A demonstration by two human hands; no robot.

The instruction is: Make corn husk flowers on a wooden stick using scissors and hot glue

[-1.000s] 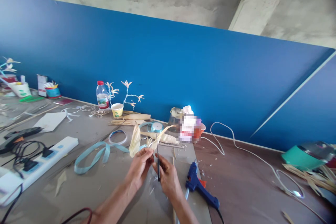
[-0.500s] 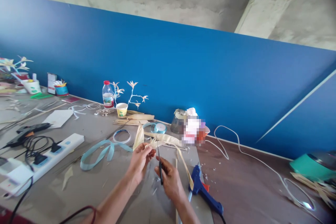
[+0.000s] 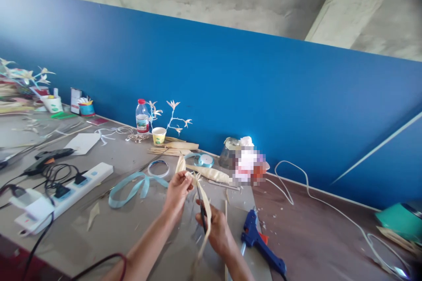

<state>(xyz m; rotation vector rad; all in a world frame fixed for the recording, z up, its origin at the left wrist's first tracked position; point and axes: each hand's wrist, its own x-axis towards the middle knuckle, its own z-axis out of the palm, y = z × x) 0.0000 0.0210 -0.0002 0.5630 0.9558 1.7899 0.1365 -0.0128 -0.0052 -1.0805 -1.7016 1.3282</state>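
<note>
My left hand [image 3: 177, 193] pinches a pale dried corn husk [image 3: 180, 164] between thumb and fingers, its wide part standing up behind the hand. In my right hand [image 3: 216, 227] is a pair of dark-handled scissors [image 3: 202, 216], blades pointing up and away, close to the left fingertips. A long husk strip [image 3: 207, 204] hangs over the scissors and across the right hand, its lower end blurred. Whether the blades are apart cannot be made out. Just behind the hands lies a larger husk piece [image 3: 212, 174] on the grey table [image 3: 158, 246].
A blue glue gun [image 3: 260, 241] lies right of my hands. Light-blue ribbon [image 3: 127, 191], a ribbon roll [image 3: 205, 160] and a white power strip [image 3: 70, 193] are leftward. Behind stand a bottle [image 3: 142, 118] and a cup [image 3: 158, 136] with husk flowers. A blue partition [image 3: 231, 83] borders the table.
The husk strip that hung to the right of my right hand now drapes over the scissors and toward me. The whole view has shifted slightly, with the table things appearing farther right.
</note>
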